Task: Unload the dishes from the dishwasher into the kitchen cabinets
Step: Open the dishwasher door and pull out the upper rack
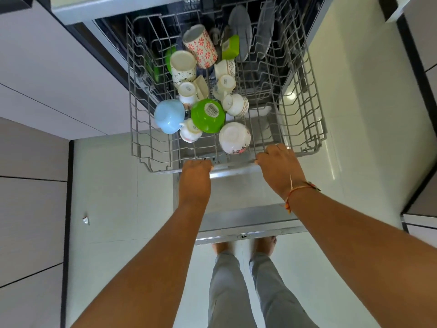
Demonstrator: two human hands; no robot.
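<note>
Pale tiled kitchen floor point(113, 185); dishwasher door point(248, 221) hangs open at frame centre. I read wire rack point(132, 91) out over door, upper centre. Left hand point(195, 178) and right hand point(279, 169) both curled round rack's front rail. Load upside down: blue bowl point(169, 119), green bowl point(208, 116), white floral bowl point(234, 138) near front; floral mug point(200, 46), grey plates point(240, 24) toward back.

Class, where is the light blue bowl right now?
In the head view, the light blue bowl sits upside down on the left side of the rack, just left of the green bowl and beyond the left hand.
</note>
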